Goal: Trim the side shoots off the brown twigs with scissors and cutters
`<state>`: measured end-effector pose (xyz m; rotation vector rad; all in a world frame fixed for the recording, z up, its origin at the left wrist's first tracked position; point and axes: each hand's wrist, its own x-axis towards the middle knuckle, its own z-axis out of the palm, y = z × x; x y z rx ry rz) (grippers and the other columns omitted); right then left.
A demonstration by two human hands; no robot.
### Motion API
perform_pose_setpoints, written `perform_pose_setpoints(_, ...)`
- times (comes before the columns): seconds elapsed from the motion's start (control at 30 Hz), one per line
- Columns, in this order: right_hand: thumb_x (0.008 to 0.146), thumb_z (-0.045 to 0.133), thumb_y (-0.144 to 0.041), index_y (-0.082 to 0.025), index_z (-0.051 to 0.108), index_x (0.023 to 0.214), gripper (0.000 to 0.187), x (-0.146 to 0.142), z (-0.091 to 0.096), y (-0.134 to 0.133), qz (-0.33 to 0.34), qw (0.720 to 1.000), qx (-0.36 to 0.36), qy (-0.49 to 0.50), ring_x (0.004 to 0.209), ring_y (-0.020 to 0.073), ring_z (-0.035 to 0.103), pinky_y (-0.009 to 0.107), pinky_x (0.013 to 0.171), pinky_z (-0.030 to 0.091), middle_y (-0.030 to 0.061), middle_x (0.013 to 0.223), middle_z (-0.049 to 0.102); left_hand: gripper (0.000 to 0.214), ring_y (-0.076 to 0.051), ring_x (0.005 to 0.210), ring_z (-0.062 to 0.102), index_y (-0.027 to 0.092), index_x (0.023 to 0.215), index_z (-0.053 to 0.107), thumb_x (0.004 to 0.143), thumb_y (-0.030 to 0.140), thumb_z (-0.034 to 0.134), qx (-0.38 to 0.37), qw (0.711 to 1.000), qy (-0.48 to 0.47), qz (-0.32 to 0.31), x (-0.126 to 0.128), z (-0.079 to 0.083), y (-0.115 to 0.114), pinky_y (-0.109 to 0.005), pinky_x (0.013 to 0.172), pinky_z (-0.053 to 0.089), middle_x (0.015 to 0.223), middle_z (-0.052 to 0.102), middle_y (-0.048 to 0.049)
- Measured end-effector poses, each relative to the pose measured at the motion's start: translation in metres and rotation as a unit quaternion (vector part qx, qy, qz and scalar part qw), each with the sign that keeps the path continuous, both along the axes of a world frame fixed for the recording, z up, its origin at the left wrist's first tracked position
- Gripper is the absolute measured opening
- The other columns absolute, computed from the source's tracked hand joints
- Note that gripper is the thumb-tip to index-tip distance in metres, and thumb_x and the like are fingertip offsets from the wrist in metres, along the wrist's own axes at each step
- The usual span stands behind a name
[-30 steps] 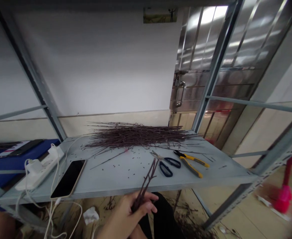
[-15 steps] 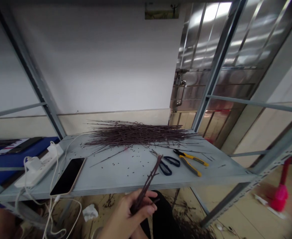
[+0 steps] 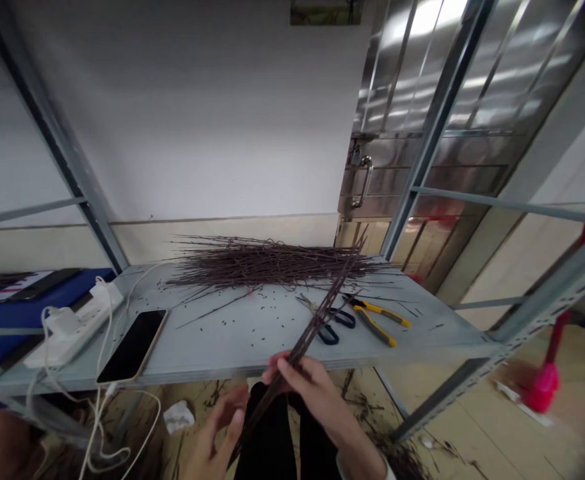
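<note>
A thin bundle of dark brown twigs [image 3: 317, 321] slants up and to the right over the shelf's front edge. My right hand [image 3: 315, 395] is closed round its middle, thumb on top. Lower left, my left hand [image 3: 218, 430] is open, its fingers curved and thumb apart, close beside the bundle's lower end. Whether it touches the twigs I cannot tell. Behind the bundle lie scissors with dark blue handles [image 3: 328, 335], partly covered by it. Yellow-and-black pliers [image 3: 380, 319] rest just right of them.
A large heap of twigs [image 3: 267, 263] lies along the back of the grey metal shelf [image 3: 212, 347]. On the left are a phone [image 3: 133, 347] and a white power strip [image 3: 75, 327] with trailing cables. Crumpled tissue [image 3: 178, 417] and twig scraps are on the floor.
My right hand has come into clear view and grips the twigs. The bundle now reaches further up and right. My left hand has let go and moved down-left. The view has shifted slightly.
</note>
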<state>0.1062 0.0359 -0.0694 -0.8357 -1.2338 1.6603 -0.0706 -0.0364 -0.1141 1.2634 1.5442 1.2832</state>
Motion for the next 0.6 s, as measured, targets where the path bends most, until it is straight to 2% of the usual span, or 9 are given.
perform_pose_setpoints(0.07, 0.072, 0.070, -0.057, -0.014, 0.070, 0.091, 0.047, 0.008, 0.016, 0.010, 0.009, 0.999, -0.021, 0.022, 0.078, 0.0202, 0.068, 0.032, 0.071, 0.054, 0.0070, 0.078, 0.072, 0.044, -0.024, 0.091, 0.070, 0.024, 0.096, 0.075, 0.075, 0.060, 0.061, -0.007, 1.000, 0.000, 0.004, 0.001, -0.004, -0.005, -0.031, 0.083, 0.055, 0.098, 0.076, -0.0076)
perform_pose_setpoints(0.17, 0.070, 0.073, -0.055, -0.012, 0.071, 0.093, 0.049, 0.013, 0.030, 0.017, 0.020, 0.999, -0.035, 0.020, 0.074, 0.0182, 0.067, 0.029, 0.065, 0.054, 0.0081, 0.079, 0.073, 0.042, -0.019, 0.069, 0.069, 0.023, 0.092, 0.075, 0.071, 0.058, 0.066, -0.015, 1.000, 0.010, -0.020, 0.003, -0.002, -0.007, -0.025, 0.066, 0.056, 0.084, 0.077, -0.0051)
perform_pose_setpoints(0.27, 0.070, 0.074, -0.054, -0.012, 0.071, 0.094, 0.049, 0.013, 0.036, 0.017, 0.008, 0.999, -0.040, 0.020, 0.071, 0.0170, 0.068, 0.028, 0.064, 0.054, 0.0081, 0.080, 0.073, 0.042, -0.017, 0.063, 0.066, 0.021, 0.091, 0.075, 0.070, 0.057, 0.067, -0.015, 0.999, 0.015, -0.042, 0.005, 0.004, -0.007, -0.022, 0.062, 0.054, 0.073, 0.074, -0.0033)
perform_pose_setpoints(0.33, 0.071, 0.073, -0.053, -0.012, 0.069, 0.098, 0.049, 0.014, 0.036, 0.016, 0.004, 0.999, -0.034, 0.025, 0.072, 0.0171, 0.068, 0.028, 0.063, 0.055, 0.0078, 0.080, 0.073, 0.044, -0.018, 0.066, 0.067, 0.020, 0.087, 0.075, 0.069, 0.060, 0.067, -0.022, 1.000, -0.004, -0.018, 0.009, 0.006, -0.006, -0.023, 0.064, 0.055, 0.071, 0.074, -0.0035)
perform_pose_setpoints(0.43, 0.076, 0.066, -0.057, -0.016, 0.065, 0.108, 0.053, 0.018, 0.029, 0.019, -0.001, 1.000, 0.002, 0.027, 0.079, 0.0202, 0.068, 0.030, 0.062, 0.056, 0.0084, 0.086, 0.073, 0.047, -0.021, 0.068, 0.068, 0.018, 0.079, 0.074, 0.064, 0.063, 0.069, -0.021, 0.997, -0.059, 0.042, 0.017, 0.006, -0.006, -0.024, 0.064, 0.055, 0.072, 0.074, -0.0048)
perform_pose_setpoints(0.5, 0.080, 0.055, -0.064, -0.017, 0.063, 0.112, 0.057, 0.026, 0.016, 0.028, -0.026, 0.999, 0.046, 0.007, 0.086, 0.0233, 0.067, 0.035, 0.065, 0.057, 0.0107, 0.094, 0.072, 0.046, -0.019, 0.061, 0.065, 0.018, 0.077, 0.073, 0.063, 0.062, 0.070, -0.015, 0.993, -0.099, 0.067, 0.020, 0.005, -0.006, -0.022, 0.056, 0.054, 0.065, 0.072, -0.0031)
perform_pose_setpoints(0.57, 0.087, 0.034, -0.068, -0.016, 0.062, 0.112, 0.064, 0.037, -0.003, 0.042, -0.090, 0.989, 0.100, -0.061, 0.090, 0.0247, 0.068, 0.039, 0.070, 0.057, 0.0136, 0.098, 0.072, 0.044, -0.016, 0.053, 0.061, 0.018, 0.078, 0.073, 0.064, 0.060, 0.071, -0.009, 0.988, -0.128, 0.087, 0.020, 0.003, -0.006, -0.020, 0.048, 0.050, 0.060, 0.069, -0.0009)
perform_pose_setpoints(0.6, 0.091, 0.021, -0.066, -0.016, 0.063, 0.110, 0.068, 0.044, -0.014, 0.051, -0.138, 0.975, 0.128, -0.118, 0.088, 0.0247, 0.068, 0.040, 0.070, 0.057, 0.0147, 0.096, 0.072, 0.043, -0.015, 0.052, 0.060, 0.019, 0.078, 0.072, 0.063, 0.059, 0.073, -0.012, 0.987, -0.136, 0.084, 0.019, 0.002, -0.005, -0.020, 0.047, 0.049, 0.059, 0.068, -0.0004)
